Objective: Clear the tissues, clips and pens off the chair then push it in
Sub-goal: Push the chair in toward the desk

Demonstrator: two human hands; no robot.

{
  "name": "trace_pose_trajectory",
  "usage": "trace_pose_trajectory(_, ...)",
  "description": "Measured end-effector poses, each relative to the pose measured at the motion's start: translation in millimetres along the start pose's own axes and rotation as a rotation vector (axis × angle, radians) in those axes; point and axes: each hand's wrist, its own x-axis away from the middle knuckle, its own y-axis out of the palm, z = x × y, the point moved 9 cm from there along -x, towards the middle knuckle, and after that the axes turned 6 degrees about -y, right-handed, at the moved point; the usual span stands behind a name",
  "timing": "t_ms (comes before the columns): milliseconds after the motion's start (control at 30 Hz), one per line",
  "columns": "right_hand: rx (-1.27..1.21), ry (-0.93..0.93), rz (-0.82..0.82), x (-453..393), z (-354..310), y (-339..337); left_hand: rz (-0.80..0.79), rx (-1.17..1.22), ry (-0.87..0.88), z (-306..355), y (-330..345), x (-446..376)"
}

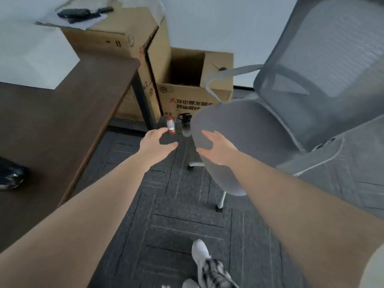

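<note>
Because the chair [259,129] rides on casters, you can expect it to roll readily on the short-pile carpet [176,225], though it may swivel about its post if you push off-centre, so it looks best to press evenly on something stiff rather than on the soft mesh back [324,55], which would likely give under your palm. The seat [239,125] is padded and firm at its rim, and in this view it shows bare: no tissues, clips or pens can be seen on it, so the clearing seems done and the push is what remains. The chair stands to your right, turned partly away from the desk [62,113], with its front seat edge toward the gap between you and the desk leg [143,102]. Your right hand [216,148] reaches forward, fingers spread and released, the fingertips over or just touching the near seat edge; whether it presses on the cushion cannot be told. Your left hand [155,143] is also open and grasping nothing, thumb out, hovering in the air above the carpet just beside the seat. Both forearms are stretched out and converging. Beyond the hands a small red-capped bottle [170,125] and a dark flask [186,123] stand on the floor before an open cardboard box [195,88]; they look near enough that a caster could knock them.
</note>
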Motion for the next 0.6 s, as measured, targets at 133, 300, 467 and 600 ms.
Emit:
trace_pose_trajectory(133,-0.029,0.129,0.02,48.1,76.4,-0.9,-0.096,-0.038,0.081,32.5,68.3,21.2)
trace_pose_trajectory(300,-0.034,0.267,0.089,90.1,148.7,-14.8,-0.235,-0.135,0.118,62.2,144.5,35.5)
trace_pose_trajectory(467,-0.068,0.392,0.235,114.6,232.3,-52.8,-0.284,-0.311,0.18,113.8,207.7,38.2)
trace_pose_trajectory(600,-0.146,0.454,0.334,129.1,298.9,-85.4,-0.303,-0.38,0.18,151.3,257.1,34.4)
